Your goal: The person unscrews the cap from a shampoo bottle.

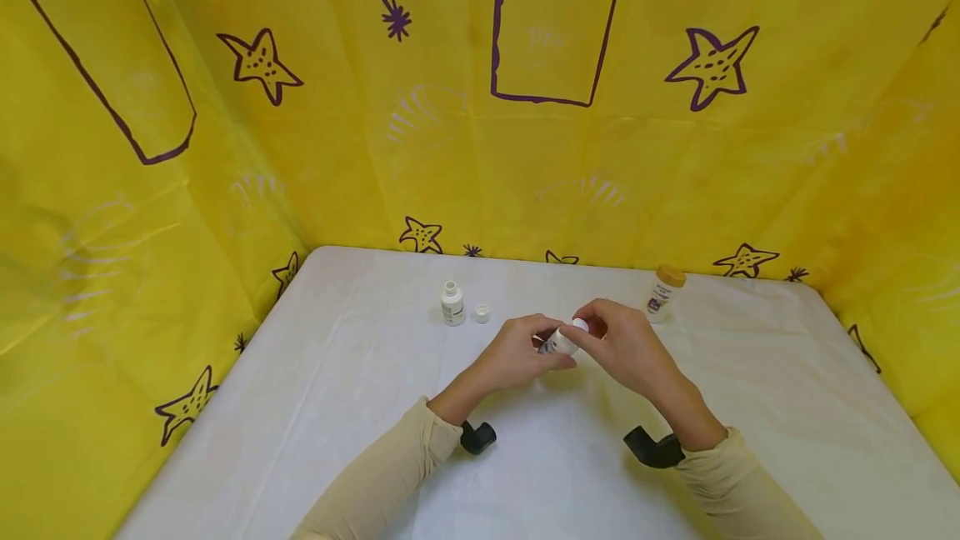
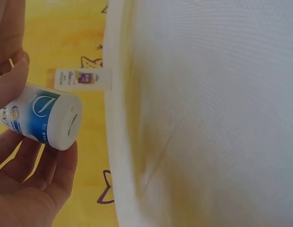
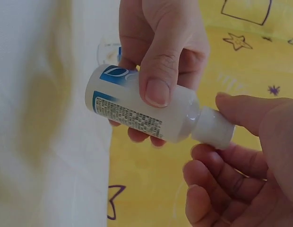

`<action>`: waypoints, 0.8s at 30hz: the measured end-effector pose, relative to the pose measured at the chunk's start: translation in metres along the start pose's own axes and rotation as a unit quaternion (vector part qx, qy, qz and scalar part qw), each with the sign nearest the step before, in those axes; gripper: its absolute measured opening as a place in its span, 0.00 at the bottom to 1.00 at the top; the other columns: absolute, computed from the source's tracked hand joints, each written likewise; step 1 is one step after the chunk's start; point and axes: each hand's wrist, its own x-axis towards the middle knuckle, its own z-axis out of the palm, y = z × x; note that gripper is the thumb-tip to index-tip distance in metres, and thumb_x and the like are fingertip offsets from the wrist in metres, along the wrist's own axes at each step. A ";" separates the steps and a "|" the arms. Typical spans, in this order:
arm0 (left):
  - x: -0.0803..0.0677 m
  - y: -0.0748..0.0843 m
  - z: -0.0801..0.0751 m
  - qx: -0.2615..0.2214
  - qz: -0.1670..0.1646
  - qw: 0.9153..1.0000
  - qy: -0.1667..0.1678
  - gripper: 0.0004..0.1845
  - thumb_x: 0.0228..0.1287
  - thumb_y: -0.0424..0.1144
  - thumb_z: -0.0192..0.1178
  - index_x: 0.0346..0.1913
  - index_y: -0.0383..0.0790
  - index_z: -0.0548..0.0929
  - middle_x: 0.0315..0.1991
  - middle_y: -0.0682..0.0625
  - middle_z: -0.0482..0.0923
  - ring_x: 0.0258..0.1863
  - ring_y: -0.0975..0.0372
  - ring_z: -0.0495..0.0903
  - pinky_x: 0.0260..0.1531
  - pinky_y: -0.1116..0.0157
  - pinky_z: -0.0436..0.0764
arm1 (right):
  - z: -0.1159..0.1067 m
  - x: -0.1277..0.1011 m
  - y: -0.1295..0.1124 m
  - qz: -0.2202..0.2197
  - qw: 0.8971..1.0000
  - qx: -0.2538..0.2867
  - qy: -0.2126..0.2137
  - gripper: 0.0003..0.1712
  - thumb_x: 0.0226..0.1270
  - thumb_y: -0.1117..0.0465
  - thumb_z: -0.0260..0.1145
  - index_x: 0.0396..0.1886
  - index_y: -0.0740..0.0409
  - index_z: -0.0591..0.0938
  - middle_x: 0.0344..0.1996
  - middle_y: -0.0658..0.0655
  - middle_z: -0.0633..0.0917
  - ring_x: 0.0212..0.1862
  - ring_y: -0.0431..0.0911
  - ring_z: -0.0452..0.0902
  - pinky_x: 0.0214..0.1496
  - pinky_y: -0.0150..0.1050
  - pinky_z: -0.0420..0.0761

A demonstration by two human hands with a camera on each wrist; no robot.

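My left hand grips a small white bottle round its body, with the thumb across its side. The bottle has a blue label patch and is tilted, held above the table. My right hand pinches the white cap at its neck between thumb and fingers. In the left wrist view, the bottle's round base faces the camera. Whether the cap is loose or tight cannot be told. A second white bottle stands uncapped farther back on the left, with a white cap lying beside it.
A white bottle with an orange-yellow lid stands on the right, beyond my right hand. The table wears a white cloth. Yellow curtains with starfish drawings rise behind it and at both sides.
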 end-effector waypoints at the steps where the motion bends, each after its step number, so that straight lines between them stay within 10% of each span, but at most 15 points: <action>1: 0.000 0.000 0.000 -0.003 0.002 1.000 0.000 0.23 0.58 0.49 0.76 0.57 0.55 0.86 0.47 0.58 0.86 0.43 0.69 0.80 0.47 0.73 0.83 | 0.000 0.000 0.000 -0.009 1.000 0.003 0.000 0.12 0.64 0.53 0.75 0.38 0.57 0.86 0.26 0.48 0.82 0.32 0.41 0.76 0.35 0.33 0.77; 15: -0.001 -0.002 -0.002 -0.007 0.006 1.000 0.004 0.23 0.57 0.46 0.76 0.56 0.49 0.86 0.46 0.54 0.86 0.42 0.68 0.82 0.45 0.73 0.83 | -0.002 -0.003 0.006 -0.118 0.990 0.070 -0.023 0.19 0.62 0.73 0.72 0.53 0.59 0.86 0.47 0.56 0.88 0.43 0.44 0.80 0.39 0.39 0.85; 24: 0.000 0.002 -0.003 0.001 0.007 1.000 0.003 0.23 0.58 0.48 0.76 0.57 0.50 0.86 0.48 0.55 0.86 0.43 0.69 0.82 0.47 0.73 0.83 | -0.003 -0.004 0.003 -0.048 0.997 0.054 0.008 0.22 0.66 0.59 0.73 0.58 0.59 0.83 0.53 0.60 0.81 0.45 0.48 0.83 0.41 0.38 0.84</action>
